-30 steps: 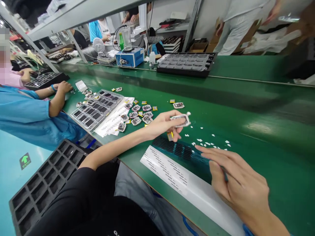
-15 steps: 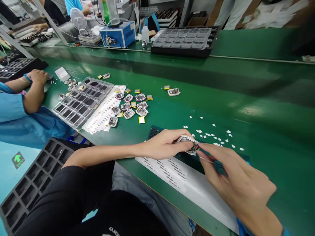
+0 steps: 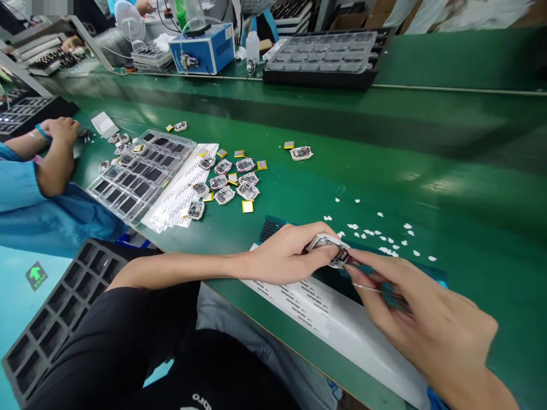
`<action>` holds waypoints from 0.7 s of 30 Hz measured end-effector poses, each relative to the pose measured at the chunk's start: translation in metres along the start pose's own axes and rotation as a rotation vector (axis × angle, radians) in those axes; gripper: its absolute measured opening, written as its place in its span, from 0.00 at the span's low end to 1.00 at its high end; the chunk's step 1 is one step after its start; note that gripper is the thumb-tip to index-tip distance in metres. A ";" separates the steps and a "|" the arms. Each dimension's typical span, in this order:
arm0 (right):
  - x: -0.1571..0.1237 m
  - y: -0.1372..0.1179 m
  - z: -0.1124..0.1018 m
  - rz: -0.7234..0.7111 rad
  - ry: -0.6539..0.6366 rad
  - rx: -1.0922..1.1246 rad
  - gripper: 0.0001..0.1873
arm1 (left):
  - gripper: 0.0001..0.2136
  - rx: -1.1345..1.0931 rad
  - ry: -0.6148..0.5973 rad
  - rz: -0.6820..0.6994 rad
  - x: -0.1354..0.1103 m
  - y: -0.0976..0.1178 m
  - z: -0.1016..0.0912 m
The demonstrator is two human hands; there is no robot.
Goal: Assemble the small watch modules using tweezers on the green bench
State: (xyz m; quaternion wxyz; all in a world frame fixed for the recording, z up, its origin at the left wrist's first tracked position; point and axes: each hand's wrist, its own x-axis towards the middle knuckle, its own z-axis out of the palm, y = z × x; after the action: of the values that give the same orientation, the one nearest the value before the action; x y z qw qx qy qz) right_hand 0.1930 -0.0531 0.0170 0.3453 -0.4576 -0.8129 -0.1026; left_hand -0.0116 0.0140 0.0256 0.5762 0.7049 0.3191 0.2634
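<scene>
The person works at a big green table (image 3: 363,182). Near the person's side lies a long white sheet (image 3: 354,330) with black print. Left of the long white sheet, and farther back, sits a clear tray (image 3: 183,158) with dark flat pieces. Over the long white sheet is the right hand (image 3: 427,307); its fingertips touch a white case (image 3: 331,250), but it is too small to tell what they pinch. By the far edge of the long white sheet, the left hand (image 3: 294,253) grips that white case, thumb on top, so small inside parts show. Other cases (image 3: 224,195) and yellow squares (image 3: 247,206) lie behind the long white sheet, to the left. Tiny white bits (image 3: 407,226) lie scattered past its far side.
</scene>
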 end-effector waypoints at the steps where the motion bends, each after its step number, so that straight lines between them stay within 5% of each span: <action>1: 0.000 0.000 0.001 0.055 0.004 0.013 0.18 | 0.06 -0.006 0.010 0.004 0.000 0.000 0.000; 9: -0.002 0.001 -0.001 0.165 0.006 0.098 0.04 | 0.09 0.027 0.000 0.007 -0.002 0.002 0.000; 13: 0.002 0.000 -0.002 0.194 0.006 0.102 0.06 | 0.13 0.133 -0.010 0.058 -0.004 0.000 0.002; 17: 0.001 0.002 -0.001 0.073 0.010 -0.014 0.04 | 0.13 0.242 -0.024 0.065 -0.003 -0.001 0.003; 21: -0.014 0.014 0.003 -0.019 0.049 -0.049 0.17 | 0.12 0.203 -0.056 0.046 -0.003 0.002 0.003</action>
State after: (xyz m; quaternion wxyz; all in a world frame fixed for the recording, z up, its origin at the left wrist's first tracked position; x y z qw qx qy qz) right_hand 0.2076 -0.0533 0.0032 0.3527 -0.4555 -0.8058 -0.1371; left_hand -0.0115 0.0097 0.0273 0.5044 0.7738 0.3116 0.2229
